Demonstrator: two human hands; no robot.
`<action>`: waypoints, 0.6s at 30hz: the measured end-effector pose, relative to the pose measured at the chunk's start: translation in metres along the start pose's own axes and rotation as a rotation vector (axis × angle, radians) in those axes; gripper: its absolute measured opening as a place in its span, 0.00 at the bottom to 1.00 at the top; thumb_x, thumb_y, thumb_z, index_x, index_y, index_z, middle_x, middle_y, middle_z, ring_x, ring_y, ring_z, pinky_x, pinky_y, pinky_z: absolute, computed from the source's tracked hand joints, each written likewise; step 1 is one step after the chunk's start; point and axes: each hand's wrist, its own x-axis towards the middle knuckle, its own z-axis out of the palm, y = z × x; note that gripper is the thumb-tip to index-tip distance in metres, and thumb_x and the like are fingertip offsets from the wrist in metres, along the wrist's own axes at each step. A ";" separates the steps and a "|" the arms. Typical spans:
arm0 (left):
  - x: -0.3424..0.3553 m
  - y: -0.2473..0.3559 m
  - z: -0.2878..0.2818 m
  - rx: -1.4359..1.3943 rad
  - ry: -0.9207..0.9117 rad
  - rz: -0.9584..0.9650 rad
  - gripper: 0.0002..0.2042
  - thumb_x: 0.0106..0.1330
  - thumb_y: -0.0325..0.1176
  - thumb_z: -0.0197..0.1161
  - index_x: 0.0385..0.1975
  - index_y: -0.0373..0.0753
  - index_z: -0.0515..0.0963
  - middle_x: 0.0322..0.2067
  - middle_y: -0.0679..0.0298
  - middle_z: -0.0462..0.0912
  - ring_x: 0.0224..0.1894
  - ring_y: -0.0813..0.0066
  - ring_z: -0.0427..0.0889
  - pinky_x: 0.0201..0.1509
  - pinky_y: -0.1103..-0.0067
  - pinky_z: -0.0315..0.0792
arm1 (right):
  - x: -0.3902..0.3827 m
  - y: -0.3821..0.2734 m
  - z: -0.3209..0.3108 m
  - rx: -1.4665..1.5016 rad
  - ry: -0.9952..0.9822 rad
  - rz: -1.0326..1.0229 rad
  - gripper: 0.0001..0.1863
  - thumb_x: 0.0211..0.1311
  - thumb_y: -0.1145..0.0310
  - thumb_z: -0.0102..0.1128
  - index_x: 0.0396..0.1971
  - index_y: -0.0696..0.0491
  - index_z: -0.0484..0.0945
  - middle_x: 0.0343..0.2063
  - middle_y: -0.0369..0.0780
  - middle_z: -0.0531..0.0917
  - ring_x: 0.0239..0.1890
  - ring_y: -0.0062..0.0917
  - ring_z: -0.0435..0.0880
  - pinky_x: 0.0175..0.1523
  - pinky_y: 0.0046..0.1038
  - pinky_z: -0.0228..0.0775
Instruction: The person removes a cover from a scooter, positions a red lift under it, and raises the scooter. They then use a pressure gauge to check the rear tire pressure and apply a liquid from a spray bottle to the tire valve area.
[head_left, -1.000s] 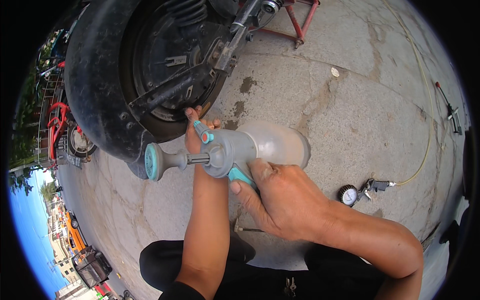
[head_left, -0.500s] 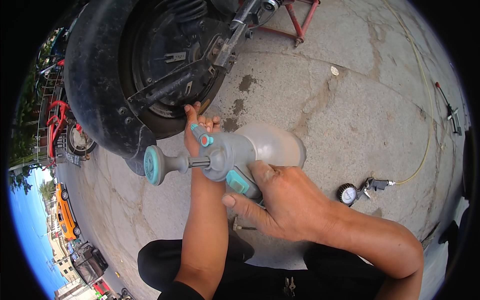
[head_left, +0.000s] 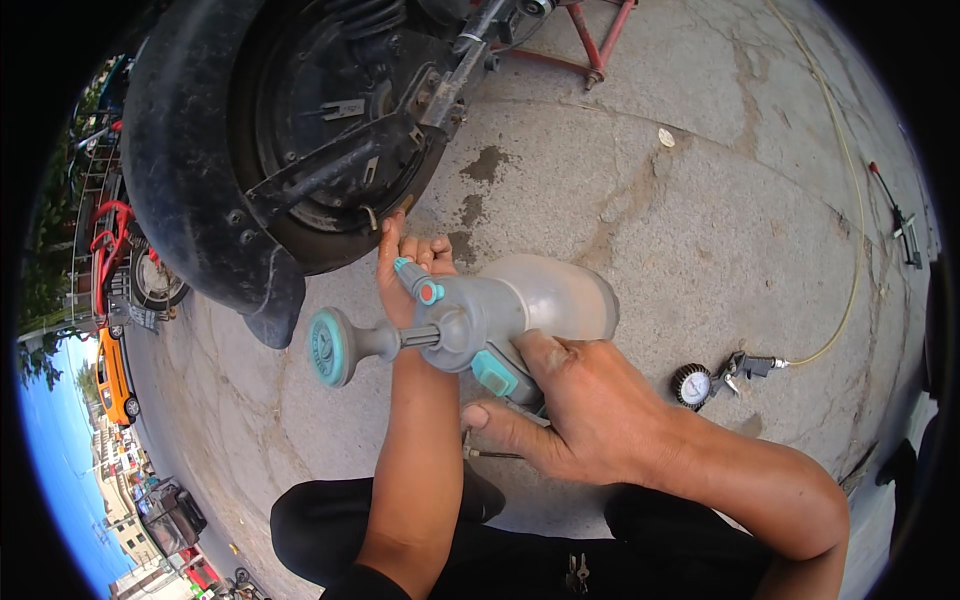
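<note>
My right hand (head_left: 585,410) is closed round the handle of a pump spray bottle (head_left: 565,298), tilted on its side. The bottle has a translucent body, a grey head and turquoise plunger cap, trigger and nozzle. Its nozzle (head_left: 415,280) points up and left, toward the wheel. Behind the sprayer, my left hand (head_left: 415,250) is at the lower edge of the tire (head_left: 345,248), thumb and index finger stretched out and the others loosely bent; nothing shows in it. A short valve stem (head_left: 371,218) sticks out by the rim, close to the fingertips. The sprayer hides part of my left wrist.
A black mudguard (head_left: 175,180) and swing arm (head_left: 330,160) surround the wheel, with a red stand (head_left: 590,60) behind. On the concrete at right lie a tire inflator gauge (head_left: 695,385) with a yellowish hose (head_left: 850,290) and a red-tipped tool (head_left: 900,220). Wet spots (head_left: 485,165) mark the ground.
My left thumb has come away from the valve stem, which now shows. The sprayer in my right hand has shifted slightly right and down in view.
</note>
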 end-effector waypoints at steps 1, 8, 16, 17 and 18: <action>-0.002 0.001 0.004 -0.003 0.009 0.003 0.18 0.76 0.39 0.57 0.57 0.33 0.71 0.11 0.75 0.62 0.13 0.85 0.59 0.37 0.81 0.66 | 0.000 0.001 0.001 -0.002 0.005 -0.007 0.33 0.69 0.45 0.55 0.27 0.68 0.72 0.11 0.52 0.76 0.17 0.49 0.81 0.25 0.44 0.76; 0.007 0.008 0.000 -0.005 0.023 0.045 0.20 0.76 0.44 0.57 0.57 0.34 0.71 0.11 0.75 0.61 0.13 0.85 0.59 0.37 0.82 0.68 | 0.003 -0.006 0.002 0.003 0.058 -0.037 0.30 0.74 0.51 0.50 0.27 0.68 0.72 0.12 0.53 0.77 0.17 0.50 0.80 0.26 0.44 0.75; 0.016 0.008 0.004 -0.032 0.017 0.018 0.23 0.73 0.45 0.62 0.58 0.34 0.70 0.11 0.75 0.63 0.12 0.85 0.60 0.36 0.82 0.68 | 0.008 -0.006 0.005 0.022 0.103 -0.067 0.28 0.74 0.54 0.51 0.28 0.69 0.72 0.13 0.53 0.77 0.17 0.50 0.80 0.25 0.44 0.74; 0.017 0.009 0.003 -0.014 0.025 0.027 0.23 0.73 0.45 0.62 0.57 0.34 0.70 0.10 0.75 0.63 0.12 0.85 0.60 0.36 0.82 0.68 | 0.008 -0.006 0.006 0.024 0.110 -0.073 0.28 0.74 0.54 0.51 0.28 0.69 0.72 0.13 0.53 0.77 0.17 0.50 0.80 0.25 0.44 0.74; 0.018 0.009 0.001 0.005 0.033 0.036 0.23 0.73 0.45 0.62 0.57 0.34 0.70 0.10 0.74 0.63 0.12 0.85 0.60 0.36 0.82 0.68 | 0.009 -0.006 0.005 0.030 0.095 -0.056 0.28 0.74 0.54 0.51 0.28 0.69 0.72 0.13 0.53 0.77 0.17 0.50 0.80 0.25 0.44 0.74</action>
